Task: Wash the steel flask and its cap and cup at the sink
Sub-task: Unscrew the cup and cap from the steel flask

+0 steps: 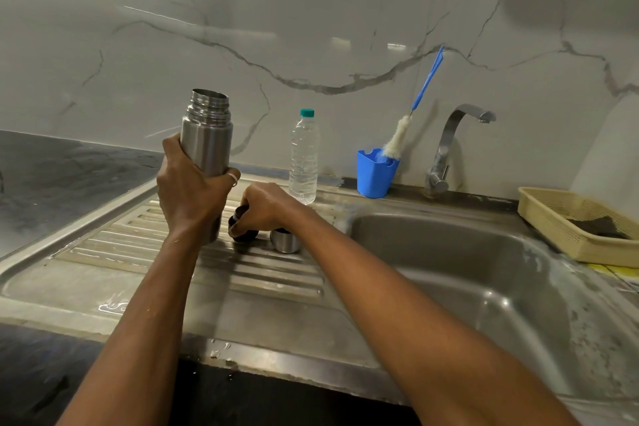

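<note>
The open steel flask (pixel 207 138) stands upright on the ribbed drainboard (pixel 114 245), its threaded mouth uncovered. My left hand (pixel 192 190) grips its body from the left. Just to the right, my right hand (pixel 264 207) holds the dark cap (pixel 242 223), which is tilted just above the drainboard. The small steel cup (pixel 285 241) lies by my right wrist, partly hidden by it. The sink basin (pixel 449 270) lies to the right.
A plastic water bottle (pixel 304 157) stands behind my right hand. A blue holder (pixel 375 173) with a bottle brush (pixel 415 114) sits by the tap (pixel 453 145). A cream basket (pixel 581 225) with a dark scrubber sits at the far right.
</note>
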`<state>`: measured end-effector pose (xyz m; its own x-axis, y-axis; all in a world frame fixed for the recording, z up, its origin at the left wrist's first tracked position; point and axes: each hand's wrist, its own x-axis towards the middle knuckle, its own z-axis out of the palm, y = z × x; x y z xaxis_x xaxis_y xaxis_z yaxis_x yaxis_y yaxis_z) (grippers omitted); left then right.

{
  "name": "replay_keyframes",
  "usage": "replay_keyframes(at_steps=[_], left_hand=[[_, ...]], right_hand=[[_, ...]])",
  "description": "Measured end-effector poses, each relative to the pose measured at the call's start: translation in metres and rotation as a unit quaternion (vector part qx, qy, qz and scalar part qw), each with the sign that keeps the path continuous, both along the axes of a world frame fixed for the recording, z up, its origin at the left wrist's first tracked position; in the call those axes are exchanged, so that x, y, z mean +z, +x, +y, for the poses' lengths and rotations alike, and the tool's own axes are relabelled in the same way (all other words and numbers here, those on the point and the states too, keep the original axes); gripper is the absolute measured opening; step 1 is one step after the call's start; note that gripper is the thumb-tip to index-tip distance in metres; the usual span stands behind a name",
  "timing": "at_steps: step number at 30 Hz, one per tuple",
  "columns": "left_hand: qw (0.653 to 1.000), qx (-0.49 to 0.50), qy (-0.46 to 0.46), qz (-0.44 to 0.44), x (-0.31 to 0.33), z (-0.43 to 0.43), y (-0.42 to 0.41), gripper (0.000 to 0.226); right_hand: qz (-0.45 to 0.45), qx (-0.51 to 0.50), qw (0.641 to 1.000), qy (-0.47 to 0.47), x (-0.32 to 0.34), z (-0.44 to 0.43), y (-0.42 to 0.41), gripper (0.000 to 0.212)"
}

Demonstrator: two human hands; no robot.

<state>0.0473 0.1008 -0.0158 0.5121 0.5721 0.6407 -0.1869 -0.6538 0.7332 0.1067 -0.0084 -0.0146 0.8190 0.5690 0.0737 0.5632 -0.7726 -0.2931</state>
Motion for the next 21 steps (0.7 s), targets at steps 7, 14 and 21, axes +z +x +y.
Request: replay_keyframes(at_steps=[7, 14, 21], left_hand=[[1.000, -0.010, 0.005, -0.007, 0.008, -0.003, 0.002, 0.079], [0.998, -0.044, 0.038, -0.007, 0.046, -0.023, -0.004, 0.080], [0.990, -0.122, 0.062, -0.024, 0.082, -0.105, -0.018, 0.076]], right_hand=[[0.014, 0.000, 0.999, 0.029, 0.023, -0.018, -0.011, 0.063], [-0.007, -0.048, 0.985, 0.165, 0.070, -0.081, -0.016, 0.046], [-0.002, -0.127, 0.971, 0.204, 0.082, -0.198, -0.040, 0.046]])
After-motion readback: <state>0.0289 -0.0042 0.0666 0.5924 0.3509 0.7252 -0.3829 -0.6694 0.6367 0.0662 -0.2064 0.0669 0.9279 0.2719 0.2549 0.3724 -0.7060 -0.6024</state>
